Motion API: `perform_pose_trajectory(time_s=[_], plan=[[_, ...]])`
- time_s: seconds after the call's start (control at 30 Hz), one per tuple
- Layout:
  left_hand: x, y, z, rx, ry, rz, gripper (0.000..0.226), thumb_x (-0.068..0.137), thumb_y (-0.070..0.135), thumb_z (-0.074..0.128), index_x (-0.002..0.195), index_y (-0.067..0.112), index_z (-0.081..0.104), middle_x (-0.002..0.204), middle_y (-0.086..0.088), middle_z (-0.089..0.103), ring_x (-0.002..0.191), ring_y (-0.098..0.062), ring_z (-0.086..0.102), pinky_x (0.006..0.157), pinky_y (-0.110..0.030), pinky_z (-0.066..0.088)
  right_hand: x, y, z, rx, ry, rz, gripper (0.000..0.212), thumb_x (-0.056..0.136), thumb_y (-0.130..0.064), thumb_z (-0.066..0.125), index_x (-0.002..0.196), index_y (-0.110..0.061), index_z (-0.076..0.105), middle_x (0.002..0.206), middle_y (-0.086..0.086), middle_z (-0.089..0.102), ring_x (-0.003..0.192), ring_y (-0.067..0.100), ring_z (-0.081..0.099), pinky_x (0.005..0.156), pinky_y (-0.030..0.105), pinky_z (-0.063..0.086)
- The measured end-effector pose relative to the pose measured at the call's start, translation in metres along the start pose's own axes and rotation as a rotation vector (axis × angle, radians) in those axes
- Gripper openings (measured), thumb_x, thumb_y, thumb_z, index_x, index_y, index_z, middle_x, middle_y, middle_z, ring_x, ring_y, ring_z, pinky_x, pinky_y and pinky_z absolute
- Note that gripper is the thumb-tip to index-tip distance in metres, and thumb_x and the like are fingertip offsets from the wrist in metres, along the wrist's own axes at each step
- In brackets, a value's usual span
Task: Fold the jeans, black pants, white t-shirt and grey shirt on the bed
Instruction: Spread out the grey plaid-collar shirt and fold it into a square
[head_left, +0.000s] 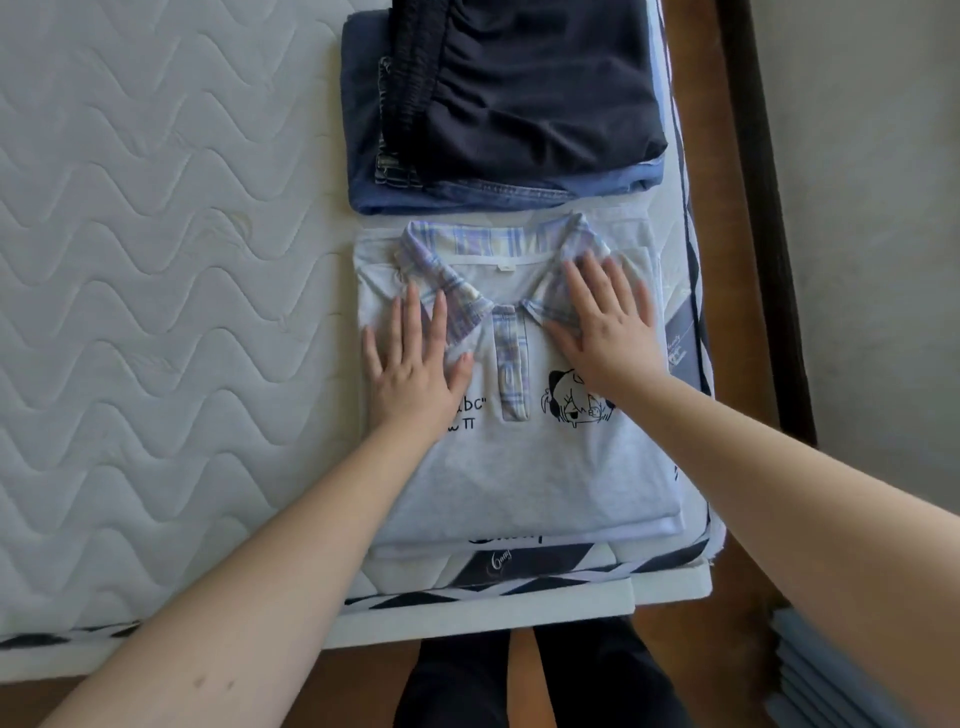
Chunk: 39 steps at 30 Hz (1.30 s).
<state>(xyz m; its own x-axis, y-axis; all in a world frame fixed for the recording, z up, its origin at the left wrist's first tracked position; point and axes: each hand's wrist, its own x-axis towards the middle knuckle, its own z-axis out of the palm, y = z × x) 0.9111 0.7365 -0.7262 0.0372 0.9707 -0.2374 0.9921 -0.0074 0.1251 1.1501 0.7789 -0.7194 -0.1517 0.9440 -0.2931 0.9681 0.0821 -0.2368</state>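
While 2 hands (415, 374) press grey shirt (519, 467).

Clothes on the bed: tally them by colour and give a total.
Black: 1, the pants on top of the far pile.
Blue: 1, the jeans under them.
Grey: 1, the shirt under both hands.
White: 1, the t-shirt, only an edge showing beneath the shirt.
Total: 4

Bare quilted mattress (156, 260), wavy stitching. Folded jeans (395, 200) sit just past the fingertips; a folded white t-shirt (405, 553) lies beneath the wrists.
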Motion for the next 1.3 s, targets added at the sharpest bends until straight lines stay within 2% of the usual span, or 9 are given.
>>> perform_pose_trajectory(time_s=[0.2, 0.3, 0.4, 0.53, 0.6, 0.8, 0.9, 1.03, 1.3], plan=[[-0.078, -0.03, 0.002, -0.349, -0.009, -0.161, 0.071, 0.096, 0.038, 0.043, 0.154, 0.006, 0.016, 0.161, -0.018, 0.013, 0.144, -0.036, 0.027, 0.113, -0.047, 0.029, -0.097, 0.028, 0.012, 0.142, -0.08, 0.218, 0.076, 0.097, -0.053, 0.043, 0.156, -0.027, 0.004, 0.164, -0.004, 0.003, 0.151, 0.017, 0.001, 0.121, 0.041, 0.004], [-0.114, -0.036, 0.008, -0.581, -0.079, -0.28, 0.071, 0.096, 0.017, 0.056, 0.153, 0.002, 0.016, 0.159, -0.019, 0.018, 0.145, -0.033, 0.026, 0.116, -0.038, 0.027, -0.136, 0.028, 0.016, 0.362, -0.093, 0.285, 0.078, 0.095, -0.04, 0.055, 0.156, -0.021, 0.01, 0.164, -0.002, 0.005, 0.149, 0.019, 0.012, 0.119, 0.039, 0.018], [-0.14, -0.036, 0.011, -0.713, -0.019, -0.366, 0.066, 0.094, 0.022, 0.06, 0.151, 0.013, 0.027, 0.154, -0.007, 0.035, 0.138, -0.015, 0.036, 0.107, -0.018, 0.029, -0.161, 0.025, 0.016, 0.491, -0.043, 0.357, 0.076, 0.093, -0.032, 0.062, 0.154, -0.02, 0.018, 0.16, -0.002, 0.017, 0.145, 0.014, 0.02, 0.114, 0.033, 0.026], [-0.16, -0.037, 0.012, -1.085, -0.018, -0.759, 0.037, 0.091, 0.032, 0.064, 0.123, 0.028, 0.045, 0.127, 0.001, 0.061, 0.111, -0.014, 0.06, 0.094, -0.032, 0.049, -0.177, 0.014, 0.015, 0.658, 0.023, 0.64, 0.059, 0.089, -0.038, 0.066, 0.139, -0.018, 0.042, 0.14, -0.001, 0.044, 0.127, 0.016, 0.046, 0.101, 0.031, 0.039], [-0.169, -0.038, 0.011, -1.128, -0.038, -0.854, 0.025, 0.092, 0.035, 0.063, 0.109, 0.03, 0.046, 0.116, 0.004, 0.063, 0.103, -0.01, 0.062, 0.084, -0.024, 0.048, -0.182, 0.011, 0.015, 0.658, 0.029, 0.765, 0.049, 0.088, -0.045, 0.065, 0.126, -0.016, 0.052, 0.121, -0.003, 0.053, 0.111, 0.018, 0.056, 0.087, 0.036, 0.046], [-0.181, -0.054, -0.001, -1.111, -0.092, -0.767, 0.008, 0.094, 0.034, 0.06, 0.093, 0.029, 0.054, 0.096, 0.008, 0.063, 0.089, -0.002, 0.062, 0.086, -0.033, 0.052, -0.196, 0.018, 0.014, 0.657, -0.153, 0.862, 0.052, 0.089, -0.054, 0.058, 0.082, -0.003, 0.052, 0.077, 0.008, 0.047, 0.064, 0.021, 0.041, 0.055, 0.032, 0.029], [-0.18, -0.059, -0.006, -1.144, -0.196, -0.765, 0.017, 0.092, 0.038, 0.063, 0.097, 0.023, 0.055, 0.099, 0.003, 0.065, 0.092, -0.018, 0.064, 0.09, -0.038, 0.053, -0.197, 0.021, 0.009, 0.793, -0.162, 0.891, 0.047, 0.09, -0.052, 0.059, 0.086, -0.005, 0.058, 0.076, 0.003, 0.049, 0.067, 0.019, 0.042, 0.057, 0.031, 0.03], [-0.18, -0.062, -0.001, -1.15, -0.185, -0.768, 0.015, 0.091, 0.038, 0.064, 0.094, 0.029, 0.053, 0.095, 0.007, 0.065, 0.086, -0.013, 0.063, 0.091, -0.044, 0.054, -0.199, 0.029, 0.009, 0.921, -0.113, 0.869, 0.03, 0.09, -0.049, 0.061, 0.084, -0.019, 0.063, 0.081, -0.005, 0.056, 0.07, 0.012, 0.048, 0.059, 0.027, 0.035], [-0.185, -0.068, -0.007, -1.029, -0.191, -0.688, 0.039, 0.091, 0.048, 0.062, 0.077, 0.011, 0.058, 0.073, -0.01, 0.062, 0.073, -0.02, 0.057, 0.077, -0.038, 0.048, -0.211, 0.046, -0.003, 0.768, -0.12, 0.688, 0.054, 0.086, -0.055, 0.062, 0.076, -0.004, 0.052, 0.064, 0.003, 0.049, 0.057, 0.016, 0.042, 0.056, 0.033, 0.036]])
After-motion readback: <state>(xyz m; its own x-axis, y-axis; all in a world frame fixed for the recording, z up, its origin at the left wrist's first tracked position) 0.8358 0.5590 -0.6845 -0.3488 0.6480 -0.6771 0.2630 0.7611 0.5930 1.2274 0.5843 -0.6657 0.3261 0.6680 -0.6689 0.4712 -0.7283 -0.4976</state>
